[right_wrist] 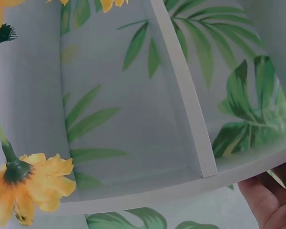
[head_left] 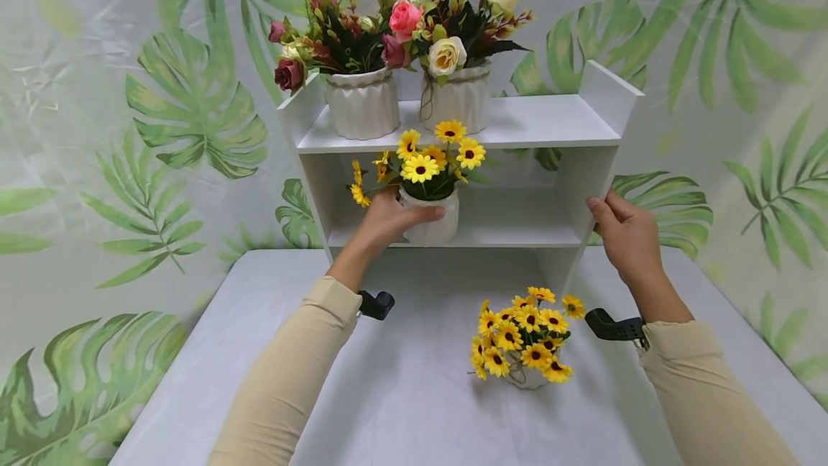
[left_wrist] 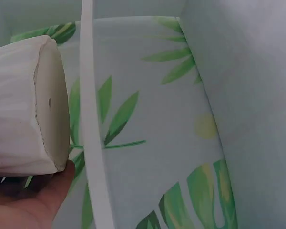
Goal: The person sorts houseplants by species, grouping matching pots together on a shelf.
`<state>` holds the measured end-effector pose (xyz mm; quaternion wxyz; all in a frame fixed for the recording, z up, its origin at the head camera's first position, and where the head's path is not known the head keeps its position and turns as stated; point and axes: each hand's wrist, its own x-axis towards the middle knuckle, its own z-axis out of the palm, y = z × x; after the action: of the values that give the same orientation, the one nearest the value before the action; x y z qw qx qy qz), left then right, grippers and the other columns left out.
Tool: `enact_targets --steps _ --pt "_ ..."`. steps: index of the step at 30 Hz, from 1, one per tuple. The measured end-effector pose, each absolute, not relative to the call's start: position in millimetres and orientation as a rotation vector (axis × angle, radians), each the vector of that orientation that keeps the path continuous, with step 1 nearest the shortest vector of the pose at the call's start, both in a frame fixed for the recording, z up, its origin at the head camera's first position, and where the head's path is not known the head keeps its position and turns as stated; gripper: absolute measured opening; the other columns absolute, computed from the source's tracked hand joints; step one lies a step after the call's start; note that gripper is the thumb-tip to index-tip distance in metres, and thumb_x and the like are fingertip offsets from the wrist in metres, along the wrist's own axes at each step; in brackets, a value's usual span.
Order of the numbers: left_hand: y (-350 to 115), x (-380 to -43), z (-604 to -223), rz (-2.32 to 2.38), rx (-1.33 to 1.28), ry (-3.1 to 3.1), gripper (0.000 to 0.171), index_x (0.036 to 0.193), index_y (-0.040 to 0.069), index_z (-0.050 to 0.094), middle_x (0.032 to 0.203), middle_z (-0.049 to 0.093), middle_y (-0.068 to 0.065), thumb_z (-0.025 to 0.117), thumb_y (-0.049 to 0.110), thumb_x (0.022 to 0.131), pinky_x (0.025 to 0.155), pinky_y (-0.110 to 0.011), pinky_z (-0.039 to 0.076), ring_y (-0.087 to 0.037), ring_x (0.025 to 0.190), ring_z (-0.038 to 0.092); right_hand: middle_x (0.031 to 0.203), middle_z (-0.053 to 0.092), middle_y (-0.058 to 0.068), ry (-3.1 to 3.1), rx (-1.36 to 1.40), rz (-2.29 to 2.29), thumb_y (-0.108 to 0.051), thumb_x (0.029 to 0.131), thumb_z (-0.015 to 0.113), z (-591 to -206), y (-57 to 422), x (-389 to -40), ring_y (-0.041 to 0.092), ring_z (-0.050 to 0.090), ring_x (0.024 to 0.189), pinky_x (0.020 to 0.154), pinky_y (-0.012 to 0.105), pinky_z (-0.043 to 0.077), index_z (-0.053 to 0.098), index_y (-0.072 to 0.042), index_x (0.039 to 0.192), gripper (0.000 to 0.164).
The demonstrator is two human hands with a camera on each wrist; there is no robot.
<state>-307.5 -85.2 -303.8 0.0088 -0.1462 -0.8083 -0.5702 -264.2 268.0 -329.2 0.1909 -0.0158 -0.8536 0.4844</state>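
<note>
A white flowerpot [head_left: 441, 220] of yellow sunflowers [head_left: 430, 160] is in front of the middle board of a white shelf unit [head_left: 517, 237]. My left hand [head_left: 393, 218] grips this pot from its left side, thumb across the front. In the left wrist view the underside of the pot [left_wrist: 53, 105] shows beside the shelf board [left_wrist: 89, 95], and part of my hand [left_wrist: 35, 207] is visible. My right hand [head_left: 629, 236] holds the edge of the unit's right side panel [head_left: 590, 182]; in the right wrist view its fingers [right_wrist: 262, 195] are at that panel.
Two ribbed white pots with mixed roses, a left one [head_left: 364, 106] and a right one [head_left: 462, 99], stand on the top board. A second pot of yellow sunflowers [head_left: 527, 333] stands on the white table [head_left: 414, 408], in front of the unit. Behind hangs a leaf-patterned cloth [head_left: 200, 103].
</note>
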Motion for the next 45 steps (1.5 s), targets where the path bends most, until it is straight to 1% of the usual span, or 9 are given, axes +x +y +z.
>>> enact_targets --steps 4,8,15,20,25,30,34,38,45 --pt "-80.4 -315.2 -304.3 -1.784 -0.402 -2.544 0.082 0.145 0.022 0.044 0.144 0.054 0.000 0.084 0.039 0.075 0.109 -0.047 0.044 -0.023 0.132 0.052 0.155 0.041 0.015 -2.398 -0.048 1.370 -0.048 0.102 0.044 -330.0 266.2 -264.5 0.042 0.051 0.133 0.098 0.047 0.047 0.035 -0.025 0.152 0.056" --pt "-75.5 -321.4 -303.7 -1.787 -0.355 -2.558 0.085 0.147 0.021 0.042 0.145 0.053 -0.001 0.084 0.041 0.075 0.109 -0.046 0.045 -0.023 0.131 0.053 0.156 0.040 0.014 -2.409 -0.055 1.373 -0.051 0.101 0.044 -329.3 264.7 -265.8 0.041 0.051 0.134 0.099 0.047 0.047 0.035 -0.026 0.151 0.057" --pt "-57.3 -325.3 -303.8 -1.849 -0.401 -2.518 0.082 0.146 0.020 0.044 0.145 0.053 -0.001 0.085 0.036 0.076 0.110 -0.044 0.044 -0.022 0.132 0.052 0.157 0.038 0.011 -2.418 -0.068 1.379 -0.054 0.100 0.044 -328.7 267.2 -264.7 0.038 0.050 0.135 0.098 0.045 0.047 0.034 -0.025 0.152 0.061" --pt "-41.9 -326.9 -307.7 -1.858 -0.398 -2.533 0.082 0.145 0.018 0.044 0.145 0.052 -0.003 0.085 0.035 0.077 0.110 -0.044 0.045 -0.023 0.132 0.052 0.158 0.037 0.010 -2.423 -0.085 1.388 -0.053 0.100 0.044 -329.1 270.5 -262.8 0.038 0.050 0.135 0.098 0.044 0.048 0.034 -0.026 0.151 0.059" --pt "-33.7 -328.7 -311.3 -1.852 -0.415 -2.543 0.083 0.147 0.016 0.042 0.147 0.050 -0.004 0.084 0.034 0.078 0.113 -0.044 0.043 -0.024 0.134 0.050 0.157 0.039 0.011 -2.410 -0.086 1.373 -0.053 0.100 0.044 -329.1 270.0 -262.4 0.038 0.052 0.134 0.097 0.042 0.048 0.036 -0.023 0.151 0.060" --pt "-29.1 -330.7 -313.1 -1.836 -0.400 -2.556 0.088 0.150 0.014 0.038 0.152 0.045 -0.006 0.084 0.036 0.078 0.114 -0.045 0.041 -0.026 0.138 0.047 0.156 0.041 0.013 -2.389 -0.064 1.368 -0.052 0.101 0.044 -327.6 267.5 -262.3 0.040 0.052 0.134 0.099 0.048 0.048 0.037 -0.021 0.151 0.060" --pt "-30.8 -332.3 -315.7 -1.851 -0.369 -2.560 0.087 0.151 0.013 0.037 0.153 0.044 -0.007 0.083 0.034 0.079 0.115 -0.045 0.040 -0.027 0.140 0.045 0.156 0.041 0.013 -2.393 -0.057 1.362 -0.052 0.101 0.044 -328.3 264.9 -262.6 0.042 0.051 0.134 0.099 0.051 0.047 0.036 -0.022 0.152 0.060" --pt "-31.2 -333.9 -317.2 -1.900 -0.384 -2.559 0.086 0.151 0.015 0.035 0.153 0.042 -0.007 0.081 0.034 0.081 0.116 -0.045 0.039 -0.027 0.140 0.044 0.157 0.040 0.013 -2.395 -0.065 1.357 -0.054 0.100 0.043 -328.9 266.0 -262.2 0.042 0.051 0.134 0.099 0.051 0.046 0.035 -0.024 0.152 0.060" --pt "-31.4 -334.0 -318.6 -1.898 -0.417 -2.606 0.092 0.155 0.016 0.026 0.157 0.037 -0.008 0.078 0.038 0.084 0.117 -0.047 0.037 -0.028 0.143 0.040 0.157 0.039 0.012 -2.398 -0.071 1.373 -0.054 0.100 0.044 -328.6 267.7 -262.4 0.040 0.050 0.135 0.100 0.049 0.047 0.034 -0.025 0.152 0.060"
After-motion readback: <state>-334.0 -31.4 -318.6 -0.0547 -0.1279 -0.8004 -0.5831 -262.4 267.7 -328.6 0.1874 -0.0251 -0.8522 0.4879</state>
